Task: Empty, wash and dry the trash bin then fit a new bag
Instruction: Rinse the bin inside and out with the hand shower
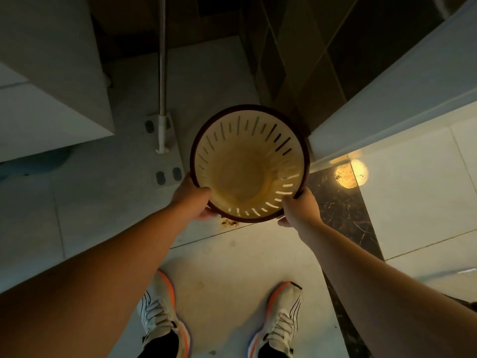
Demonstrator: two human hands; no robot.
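I look straight down into a round cream trash bin with slotted walls and a dark brown rim. Nothing lies inside it; its bottom looks stained yellowish. My left hand grips the rim at the near left, fingers curled over the edge. At the near right, my right hand grips the rim with its thumb below. The bin sits upright between both hands, above the tiled floor.
A flat mop head with a metal pole lies on the floor left of the bin. White cabinet at left, a white door at right, a dark marble threshold, a brown stain below the bin, my two sneakers below.
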